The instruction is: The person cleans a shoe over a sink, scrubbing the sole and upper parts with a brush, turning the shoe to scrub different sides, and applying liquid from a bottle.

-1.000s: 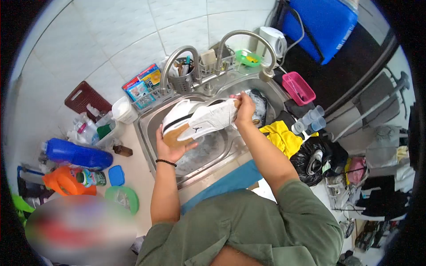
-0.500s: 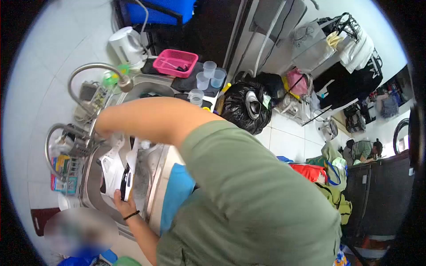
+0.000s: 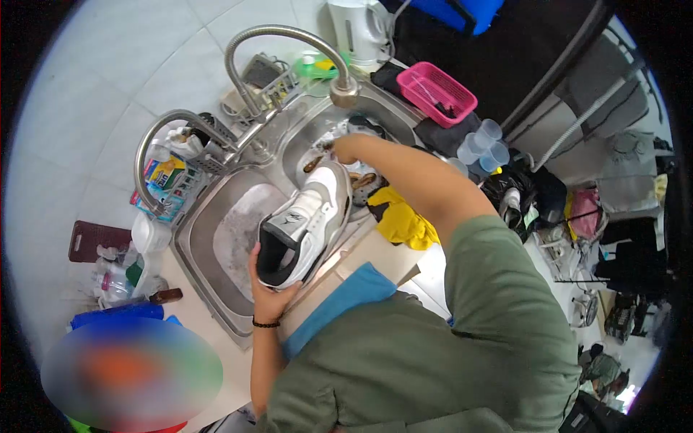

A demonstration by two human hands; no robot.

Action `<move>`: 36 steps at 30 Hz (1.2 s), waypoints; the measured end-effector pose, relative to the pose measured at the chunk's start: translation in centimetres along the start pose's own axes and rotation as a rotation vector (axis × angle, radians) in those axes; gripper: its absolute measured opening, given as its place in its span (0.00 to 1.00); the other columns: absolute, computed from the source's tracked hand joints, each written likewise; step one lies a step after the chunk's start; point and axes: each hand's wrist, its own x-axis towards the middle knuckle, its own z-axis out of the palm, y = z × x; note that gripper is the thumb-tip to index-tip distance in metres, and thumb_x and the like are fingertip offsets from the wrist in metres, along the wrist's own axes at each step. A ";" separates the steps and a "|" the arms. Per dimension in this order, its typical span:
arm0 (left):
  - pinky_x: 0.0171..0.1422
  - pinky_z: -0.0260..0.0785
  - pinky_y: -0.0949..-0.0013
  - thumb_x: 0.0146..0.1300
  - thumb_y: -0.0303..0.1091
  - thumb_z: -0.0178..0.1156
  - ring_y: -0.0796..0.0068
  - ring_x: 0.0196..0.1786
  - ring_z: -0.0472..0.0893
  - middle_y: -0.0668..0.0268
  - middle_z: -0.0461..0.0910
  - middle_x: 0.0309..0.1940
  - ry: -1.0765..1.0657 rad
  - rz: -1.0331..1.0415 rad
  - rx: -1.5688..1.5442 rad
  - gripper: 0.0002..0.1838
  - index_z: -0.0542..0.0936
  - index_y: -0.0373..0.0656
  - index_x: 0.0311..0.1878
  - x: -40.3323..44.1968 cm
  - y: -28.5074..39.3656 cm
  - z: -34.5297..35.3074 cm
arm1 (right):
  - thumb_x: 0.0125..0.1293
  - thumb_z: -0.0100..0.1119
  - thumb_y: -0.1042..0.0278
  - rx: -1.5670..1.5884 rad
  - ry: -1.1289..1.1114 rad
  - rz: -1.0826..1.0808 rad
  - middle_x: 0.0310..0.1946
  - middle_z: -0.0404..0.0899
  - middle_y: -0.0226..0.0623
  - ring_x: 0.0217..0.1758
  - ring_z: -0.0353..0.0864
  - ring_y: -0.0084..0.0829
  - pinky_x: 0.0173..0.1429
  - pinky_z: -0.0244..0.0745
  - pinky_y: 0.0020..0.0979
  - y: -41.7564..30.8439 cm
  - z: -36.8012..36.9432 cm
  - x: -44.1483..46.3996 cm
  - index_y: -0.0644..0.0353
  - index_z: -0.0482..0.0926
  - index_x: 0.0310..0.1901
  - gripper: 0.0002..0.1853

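My left hand (image 3: 271, 297) is wrapped around the heel of a white and grey sneaker (image 3: 317, 206) with a black lining. The shoe is tilted, its toe toward the far basin (image 3: 415, 136), and it hangs over the sink's middle divider and front edge. My right hand (image 3: 348, 149) is down in the far basin, among white suds. Its fingers look closed beside a small dark brown piece, but what they hold is unclear. Brown brush-like pieces (image 3: 367, 179) lie in the suds near my wrist. Soapy water (image 3: 249, 216) fills the bottom of the near basin.
Two curved faucets (image 3: 289, 30) arch over the sink from the back. A yellow cloth (image 3: 406, 220) and a blue cloth (image 3: 346, 299) lie along the front edge. Beyond the far basin stand a pink basket (image 3: 437, 94), several plastic cups (image 3: 494, 155) and a white kettle (image 3: 357, 29).
The sneaker has been turned so its opening faces me and brought toward the front edge. My right hand has gone from the faucets into the far basin. The view has shifted.
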 end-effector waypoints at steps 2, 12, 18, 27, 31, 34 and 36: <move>0.73 0.63 0.62 0.40 0.20 0.77 0.63 0.67 0.72 0.56 0.68 0.67 -0.002 -0.052 -0.014 0.59 0.52 0.42 0.76 0.0 0.6 0.1 | 0.66 0.58 0.55 0.598 -0.058 0.200 0.51 0.85 0.35 0.48 0.85 0.38 0.49 0.80 0.44 -0.4 0.1 -2.0 0.50 0.84 0.55 0.19; 0.71 0.59 0.49 0.53 0.44 0.74 0.46 0.68 0.67 0.46 0.67 0.67 0.279 0.156 1.020 0.35 0.74 0.37 0.60 3.9 6.8 -0.1 | 0.51 0.73 0.48 0.977 0.485 -0.048 0.40 0.86 0.43 0.44 0.86 0.38 0.51 0.77 0.33 -6.5 1.6 -11.4 0.55 0.85 0.42 0.22; 0.68 0.62 0.50 0.58 0.48 0.67 0.49 0.63 0.73 0.56 0.77 0.60 -0.230 0.468 1.210 0.29 0.78 0.40 0.57 8.3 7.7 5.4 | 0.56 0.71 0.54 1.060 0.702 -0.081 0.43 0.86 0.43 0.46 0.86 0.39 0.52 0.77 0.34 -8.2 4.8 -12.2 0.57 0.84 0.45 0.19; 0.58 0.71 0.56 0.57 0.48 0.67 0.55 0.55 0.80 0.54 0.83 0.50 -0.101 0.427 1.307 0.25 0.80 0.36 0.49 7.0 4.4 7.2 | 0.60 0.72 0.67 1.281 0.792 -0.206 0.41 0.84 0.38 0.41 0.80 0.23 0.47 0.75 0.26 -7.6 7.3 -12.3 0.63 0.82 0.44 0.14; 0.55 0.72 0.57 0.57 0.48 0.68 0.57 0.52 0.82 0.55 0.83 0.48 -0.075 0.404 1.304 0.24 0.81 0.37 0.47 6.4 4.3 7.4 | 0.61 0.71 0.69 1.358 0.740 -0.237 0.43 0.84 0.37 0.42 0.80 0.23 0.47 0.75 0.25 -7.7 7.0 -12.7 0.63 0.82 0.45 0.12; 0.55 0.72 0.56 0.57 0.47 0.68 0.57 0.50 0.81 0.55 0.82 0.48 -0.057 0.440 1.291 0.23 0.80 0.37 0.47 6.5 4.1 7.4 | 0.61 0.71 0.69 1.381 0.760 -0.258 0.43 0.84 0.37 0.41 0.79 0.23 0.46 0.74 0.24 -7.6 7.6 -12.2 0.63 0.82 0.45 0.13; 0.54 0.72 0.56 0.56 0.46 0.69 0.57 0.50 0.81 0.55 0.82 0.47 -0.084 0.374 1.279 0.23 0.80 0.37 0.47 6.6 5.0 7.6 | 0.61 0.71 0.69 1.389 0.762 -0.244 0.43 0.84 0.37 0.41 0.79 0.22 0.45 0.74 0.24 -7.7 7.7 -12.3 0.63 0.82 0.45 0.12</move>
